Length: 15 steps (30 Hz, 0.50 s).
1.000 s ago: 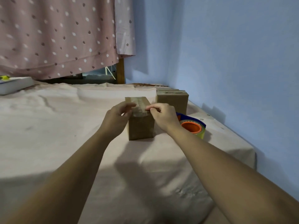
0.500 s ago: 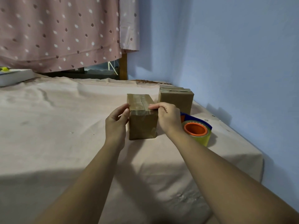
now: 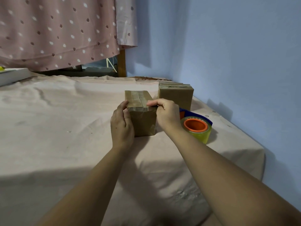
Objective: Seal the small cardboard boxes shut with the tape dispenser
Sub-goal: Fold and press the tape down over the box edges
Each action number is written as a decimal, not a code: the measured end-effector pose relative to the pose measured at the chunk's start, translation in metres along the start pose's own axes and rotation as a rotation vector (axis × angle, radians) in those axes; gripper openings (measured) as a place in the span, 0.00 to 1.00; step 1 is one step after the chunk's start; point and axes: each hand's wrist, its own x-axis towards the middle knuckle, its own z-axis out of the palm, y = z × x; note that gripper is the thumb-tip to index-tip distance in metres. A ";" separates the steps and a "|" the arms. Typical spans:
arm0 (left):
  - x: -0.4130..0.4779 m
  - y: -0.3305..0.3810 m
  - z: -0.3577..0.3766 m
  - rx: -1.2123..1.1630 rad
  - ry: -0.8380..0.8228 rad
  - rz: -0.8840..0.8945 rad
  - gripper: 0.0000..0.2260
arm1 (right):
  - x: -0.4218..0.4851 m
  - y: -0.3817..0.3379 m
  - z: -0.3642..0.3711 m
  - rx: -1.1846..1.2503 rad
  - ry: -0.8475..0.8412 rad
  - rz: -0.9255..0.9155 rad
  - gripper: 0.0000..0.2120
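A small cardboard box [image 3: 143, 121] with clear tape across its closed top flaps stands on the pink sheet [image 3: 65, 128]. My left hand [image 3: 121, 124] grips its left side, thumb on the top edge. My right hand [image 3: 166, 115] grips its right side, with the thumb pressing the tape at the top front edge. A second taped box [image 3: 175, 95] stands just behind on the right. The tape dispenser [image 3: 197, 128], blue with an orange core and clear roll, lies beside my right wrist.
A blue wall [image 3: 228, 54] runs close along the right, past the mattress edge [image 3: 260, 160]. A dotted pink curtain [image 3: 57, 30] hangs at the back. A white flat object [image 3: 13, 76] lies at the far left.
Both hands have come down from pressing tape on the box top to grip its sides. The view has shifted a little; the box stays in place.
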 end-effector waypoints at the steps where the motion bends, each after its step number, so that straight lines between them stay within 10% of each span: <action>1: 0.000 0.000 0.000 -0.001 0.002 -0.007 0.17 | 0.000 0.000 0.001 -0.004 0.001 0.000 0.20; 15: 0.014 -0.006 0.002 0.018 -0.091 0.091 0.18 | 0.002 0.008 -0.001 0.001 0.043 0.003 0.21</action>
